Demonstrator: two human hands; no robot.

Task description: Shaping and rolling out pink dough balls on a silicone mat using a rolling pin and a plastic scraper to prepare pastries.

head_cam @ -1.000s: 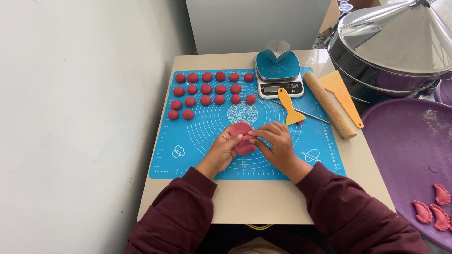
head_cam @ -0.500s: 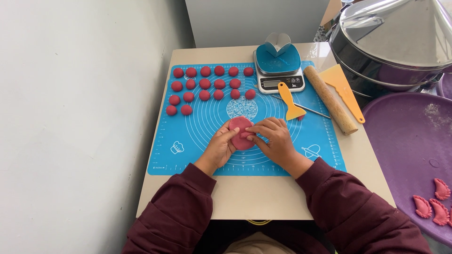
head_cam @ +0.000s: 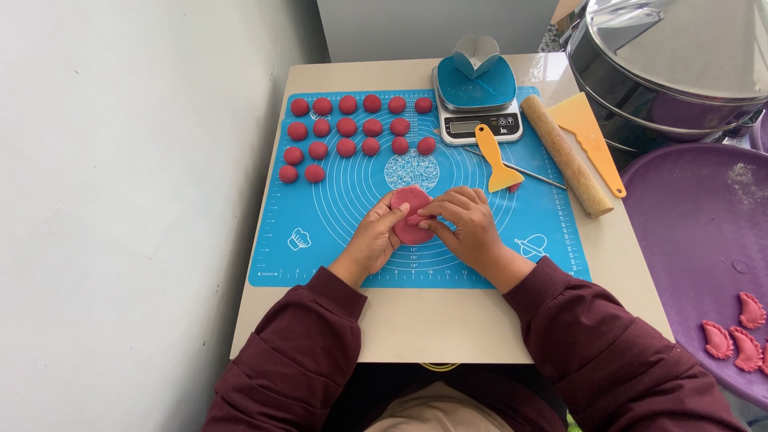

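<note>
A flattened round of red dough (head_cam: 411,213) was held just above the middle of the blue silicone baking mat (head_cam: 320,232), pinched between both hands. The left hand (head_cam: 374,238) was curled around its left edge, the thumb laid on top. The right hand (head_cam: 466,226) was closed on the right edge, with fingertips (head_cam: 428,214) pressed onto the dough's surface.

Rows of small red dough balls (head_cam: 352,136) were set out on the mat's far left part, well apart from the hands. A digital kitchen scale (head_cam: 478,112) with a blue dish on it was placed at the mat's far edge. A yellow-handled scraper (head_cam: 496,160), a wooden rolling pin (head_cam: 566,155) and an orange dough cutter (head_cam: 590,138) were laid to the right. Shaped red dumplings (head_cam: 732,336) were seen on a purple tray (head_cam: 688,216), beside a steel steamer (head_cam: 672,64).
</note>
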